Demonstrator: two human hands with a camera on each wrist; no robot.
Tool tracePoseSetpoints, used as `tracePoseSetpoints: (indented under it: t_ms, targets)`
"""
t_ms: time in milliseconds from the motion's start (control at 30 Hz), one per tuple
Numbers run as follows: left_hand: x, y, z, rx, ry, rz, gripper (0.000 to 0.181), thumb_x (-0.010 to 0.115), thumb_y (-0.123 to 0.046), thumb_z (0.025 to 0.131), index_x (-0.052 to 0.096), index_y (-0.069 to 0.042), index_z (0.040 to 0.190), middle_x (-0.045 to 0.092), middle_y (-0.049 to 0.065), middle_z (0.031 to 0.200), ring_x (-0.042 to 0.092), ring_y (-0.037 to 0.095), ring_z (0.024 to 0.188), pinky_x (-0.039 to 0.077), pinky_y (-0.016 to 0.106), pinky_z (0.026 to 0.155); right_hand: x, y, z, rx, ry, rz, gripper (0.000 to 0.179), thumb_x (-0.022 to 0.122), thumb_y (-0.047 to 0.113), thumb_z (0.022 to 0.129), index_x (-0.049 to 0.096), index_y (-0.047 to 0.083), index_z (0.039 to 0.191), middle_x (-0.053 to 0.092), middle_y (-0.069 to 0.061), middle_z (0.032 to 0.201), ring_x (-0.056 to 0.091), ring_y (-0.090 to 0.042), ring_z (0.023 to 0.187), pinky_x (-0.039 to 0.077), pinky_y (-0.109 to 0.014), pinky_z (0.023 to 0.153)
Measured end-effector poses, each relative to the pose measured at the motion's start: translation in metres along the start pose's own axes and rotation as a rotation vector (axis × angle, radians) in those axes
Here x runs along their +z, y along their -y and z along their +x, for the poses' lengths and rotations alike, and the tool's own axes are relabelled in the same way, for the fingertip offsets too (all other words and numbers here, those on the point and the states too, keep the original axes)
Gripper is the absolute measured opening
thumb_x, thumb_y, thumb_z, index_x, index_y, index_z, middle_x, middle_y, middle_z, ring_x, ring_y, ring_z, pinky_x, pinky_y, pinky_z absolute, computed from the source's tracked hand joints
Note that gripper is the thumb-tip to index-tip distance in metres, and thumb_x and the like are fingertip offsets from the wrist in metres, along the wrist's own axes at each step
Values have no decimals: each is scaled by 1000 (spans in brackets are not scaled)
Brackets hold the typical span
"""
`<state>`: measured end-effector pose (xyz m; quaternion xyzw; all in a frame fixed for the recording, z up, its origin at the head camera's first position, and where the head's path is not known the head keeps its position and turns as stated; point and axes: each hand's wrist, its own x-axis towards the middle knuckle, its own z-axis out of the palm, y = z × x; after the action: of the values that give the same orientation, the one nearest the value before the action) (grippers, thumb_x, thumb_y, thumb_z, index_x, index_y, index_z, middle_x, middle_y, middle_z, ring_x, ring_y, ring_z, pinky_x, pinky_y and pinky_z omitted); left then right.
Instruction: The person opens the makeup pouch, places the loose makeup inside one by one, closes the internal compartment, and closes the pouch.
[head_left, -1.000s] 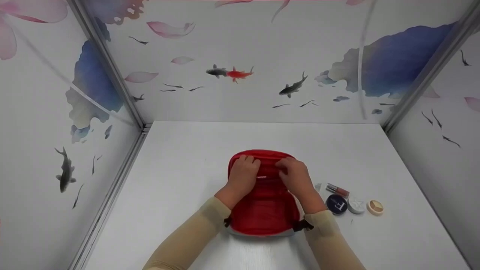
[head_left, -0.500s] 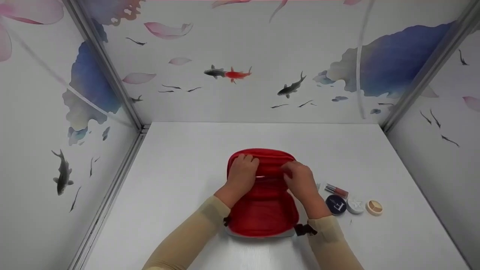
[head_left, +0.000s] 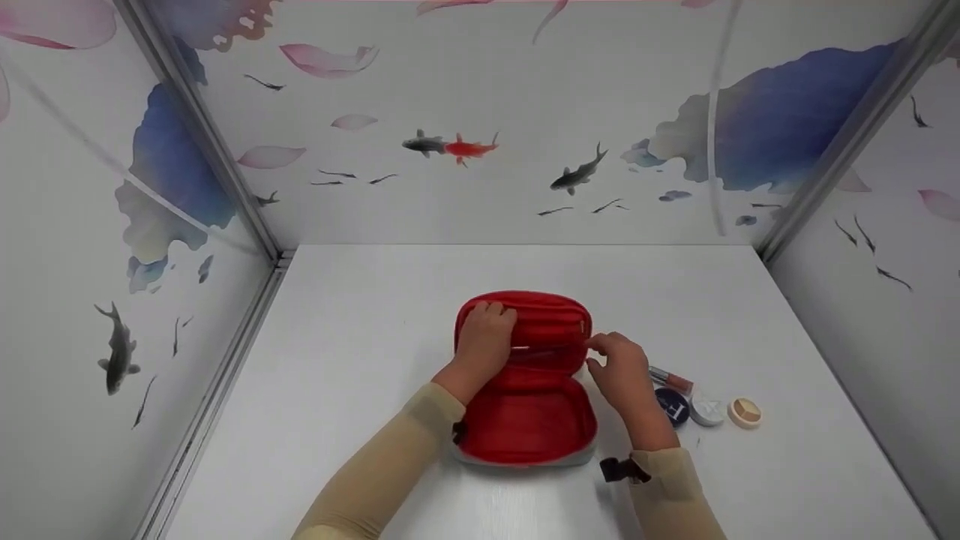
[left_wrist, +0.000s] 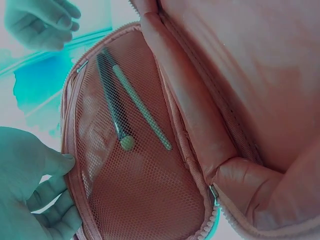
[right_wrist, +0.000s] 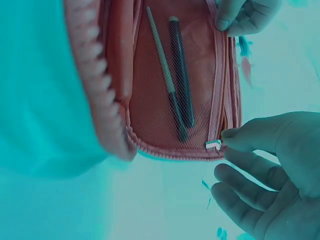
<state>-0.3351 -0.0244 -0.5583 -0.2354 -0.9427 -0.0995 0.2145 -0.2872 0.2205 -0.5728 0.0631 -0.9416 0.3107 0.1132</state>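
I'm watching an open red case (head_left: 525,431) sit near the middle of the head view, a little below centre, on a white surface (head_left: 360,315). Its lid (head_left: 551,301) stands raised behind the base, and my left hand (head_left: 487,341) holds that lid at its left side. The left wrist view shows the grip: thumb on the front band, fingers curled behind it. My right hand (head_left: 622,371) is half open at the lid's right edge, thumb and forefinger slightly parted, the other fingers loosely bent. In the right wrist view those tips are just beside a metal zipper pull (right_wrist: 213,145); I can't tell whether they touch it.

Inside the lid is a mesh pocket (left_wrist: 145,195), with two slim tools lying behind the net: a thick dark stick (left_wrist: 111,95) with a pale end, and a thinner pale-handled brush (left_wrist: 140,102) slanting next to it.

In the lower right of the head frame, past my right hand, I have a lipstick tube (head_left: 673,381), a navy round compact (head_left: 673,407) partly covered by my forearm, a white round compact (head_left: 707,410) and a small cream-coloured pan (head_left: 745,413).
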Motion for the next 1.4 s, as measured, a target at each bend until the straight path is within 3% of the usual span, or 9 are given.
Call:
tracePoseSetpoints:
  t_ms: [133, 200, 300, 433, 600, 833, 1033, 1233, 1400]
  targets:
    - [2, -1, 2, 7, -2, 30, 7, 68, -7, 101, 73, -11, 101, 72, 7, 98, 65, 24, 92, 59, 35, 84, -6, -11, -3, 86, 4, -28, 25, 75, 0, 93, 77, 3, 118, 75, -21, 111, 69, -38, 105, 57, -58, 93]
    - [3, 1, 2, 4, 2, 44, 7, 68, -7, 101, 73, -11, 100, 72, 8, 98, 65, 25, 93, 59, 35, 85, -10, -18, -3, 149, 16, -50, 26, 73, 1, 94, 76, 3, 120, 74, -22, 114, 69, -40, 107, 53, -69, 93]
    - [5, 4, 4, -21, 40, 31, 8, 68, -8, 102, 74, -11, 105, 73, 8, 102, 66, 25, 96, 58, 37, 90, -17, -29, -2, 224, 47, -77, 28, 70, 3, 96, 73, 2, 124, 72, -24, 120, 67, -44, 113, 50, -71, 94]
    - [8, 10, 6, -51, 97, 17, 10, 70, -9, 100, 74, -10, 110, 74, 9, 106, 66, 26, 100, 58, 38, 95, -24, -43, 1, 201, 25, -109, 27, 70, 2, 95, 72, -3, 122, 71, -28, 119, 66, -47, 113, 52, -62, 96]
    - [13, 15, 11, -72, 134, -1, 10, 70, -12, 100, 72, -9, 110, 74, 10, 105, 67, 27, 99, 58, 41, 94, -29, -63, 2, 158, -15, -137, 26, 68, 0, 93, 71, -7, 118, 70, -30, 114, 66, -49, 109, 52, -61, 94]
    - [22, 20, 21, -109, 233, -26, 11, 66, -13, 102, 73, -10, 110, 75, 9, 105, 69, 27, 102, 58, 42, 97, -30, -76, 5, 211, 51, -169, 28, 65, -1, 93, 70, -6, 120, 69, -30, 115, 66, -48, 109, 52, -60, 94]
    - [27, 20, 25, -125, 268, -34, 16, 59, -10, 103, 75, -10, 101, 77, 10, 97, 70, 30, 93, 60, 44, 86, -28, -85, 5, 248, 89, -205, 31, 62, -1, 94, 70, -6, 123, 68, -31, 122, 65, -50, 114, 54, -60, 94]
    - [21, 18, 19, -132, 266, -39, 18, 58, -11, 103, 76, -11, 103, 78, 8, 97, 73, 29, 95, 61, 43, 89, -28, -97, 2, 288, 127, -217, 32, 66, 1, 92, 70, -6, 123, 67, -34, 128, 64, -53, 116, 55, -62, 94]
    - [5, 21, 4, -209, 258, -184, 10, 65, -14, 102, 73, -8, 100, 75, 9, 95, 71, 26, 96, 61, 41, 90, -28, -102, 1, 309, 159, -214, 29, 66, 4, 95, 71, -6, 122, 69, -32, 126, 67, -51, 113, 56, -61, 90]
